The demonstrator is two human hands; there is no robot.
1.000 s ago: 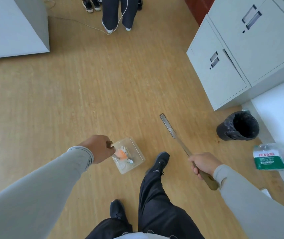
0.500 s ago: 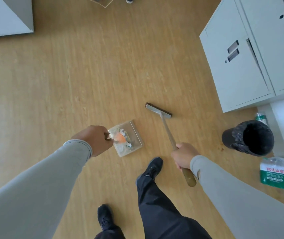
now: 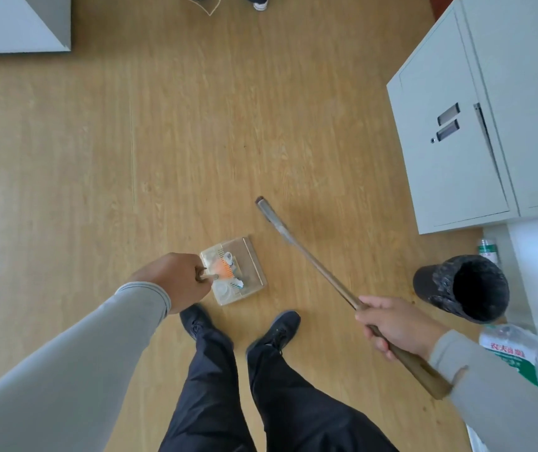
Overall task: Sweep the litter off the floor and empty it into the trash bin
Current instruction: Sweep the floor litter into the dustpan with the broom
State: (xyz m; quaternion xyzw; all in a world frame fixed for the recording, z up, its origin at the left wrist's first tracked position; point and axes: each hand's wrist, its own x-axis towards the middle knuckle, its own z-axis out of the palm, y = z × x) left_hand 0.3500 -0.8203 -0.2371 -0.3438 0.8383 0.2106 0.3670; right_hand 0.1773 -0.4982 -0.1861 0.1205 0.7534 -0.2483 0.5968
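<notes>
Since the earlier frame the broom [image 3: 313, 265] has swung: its head, then lying broadside beyond the dustpan [image 3: 233, 270], now points edge-on away from the person, and the trash bin [image 3: 461, 287] sits lower and nearer the right arm. Ordered largest to smallest, all placed relative to the trash bin. The grey cabinet [image 3: 476, 125] stands beyond the bin, and a water-bottle pack [image 3: 518, 357] lies on its near side. The bin is upright, lined with a black bag, its mouth open; its inside shows only dark, so its contents cannot be told. The broom's long axis runs diagonally, with the handle end on the near side of the bin and the head well to the bin's left. The right hand [image 3: 398, 327], just beside the bin on its left, has its fingers wrapped round the handle. The clear dustpan lies well to the bin's left, holding the litter [image 3: 226, 272]: 1 orange scrap and several white ones. The left hand [image 3: 176, 278], farthest from the bin, grips the dustpan's handle stub. Judged next: the loaded dustpan must travel rightward to the bin's mouth, the broom crossing that path.
</notes>
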